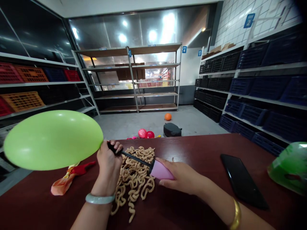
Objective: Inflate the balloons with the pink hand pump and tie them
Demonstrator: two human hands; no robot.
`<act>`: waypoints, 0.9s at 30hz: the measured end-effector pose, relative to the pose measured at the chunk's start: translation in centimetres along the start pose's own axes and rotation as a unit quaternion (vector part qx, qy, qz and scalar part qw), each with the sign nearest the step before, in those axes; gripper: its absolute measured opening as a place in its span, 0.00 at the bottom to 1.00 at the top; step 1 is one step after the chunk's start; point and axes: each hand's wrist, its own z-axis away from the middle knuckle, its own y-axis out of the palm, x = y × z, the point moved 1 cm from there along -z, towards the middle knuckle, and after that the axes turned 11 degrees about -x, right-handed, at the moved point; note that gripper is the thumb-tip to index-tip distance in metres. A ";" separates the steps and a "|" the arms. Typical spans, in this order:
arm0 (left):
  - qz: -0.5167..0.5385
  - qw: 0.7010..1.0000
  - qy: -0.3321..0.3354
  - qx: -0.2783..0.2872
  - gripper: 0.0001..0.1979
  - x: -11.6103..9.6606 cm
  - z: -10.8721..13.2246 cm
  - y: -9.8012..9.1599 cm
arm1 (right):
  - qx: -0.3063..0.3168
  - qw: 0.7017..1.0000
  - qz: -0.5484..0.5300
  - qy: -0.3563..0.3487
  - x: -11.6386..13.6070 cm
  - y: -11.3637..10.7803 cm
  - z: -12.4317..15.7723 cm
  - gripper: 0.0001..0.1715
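A balloon pump stretches between my two hands, its black rod (pixel 136 158) drawn out of a pink barrel (pixel 161 170). My left hand (pixel 109 159) is closed around the pump's black end, at the neck of a big inflated green balloon (pixel 54 140); the fingers hide how the neck sits there. My right hand (pixel 182 176) wraps round the pink barrel. Beneath the pump lies a heap of tan, curly, rope-like pieces (pixel 135 179) on the table. Left of my left wrist are limp balloons, one orange (pixel 61 186) and one red (pixel 82 169).
On the dark red table (pixel 192 204), a black phone-like slab (pixel 243 180) and a green translucent container (pixel 290 167) are to the right. Beyond the far edge, balloons (pixel 145 133) and a black bag (pixel 172 129) rest on the floor. Shelves with crates (pixel 263 86) line the sides.
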 end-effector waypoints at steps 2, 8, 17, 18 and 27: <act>0.001 1.000 -0.023 0.010 0.09 1.3 0.8 0.2 | 0.005 1.000 0.011 0.018 -0.2 -0.3 0.0 0.38; -0.013 0.993 -0.107 0.049 0.11 5.6 5.8 0.9 | -0.018 0.997 0.052 0.049 -0.6 -0.5 -0.2 0.34; -0.044 0.986 -0.141 0.076 0.13 6.8 10.1 1.6 | -0.029 0.997 0.036 0.058 0.1 -0.1 -0.5 0.35; -0.048 0.987 -0.138 0.074 0.13 6.7 9.9 1.6 | -0.029 0.997 0.033 0.059 0.1 0.0 -0.6 0.36; -0.018 0.997 -0.060 0.042 0.10 3.0 3.9 1.3 | -0.021 0.998 0.030 0.050 0.1 -0.1 -0.7 0.36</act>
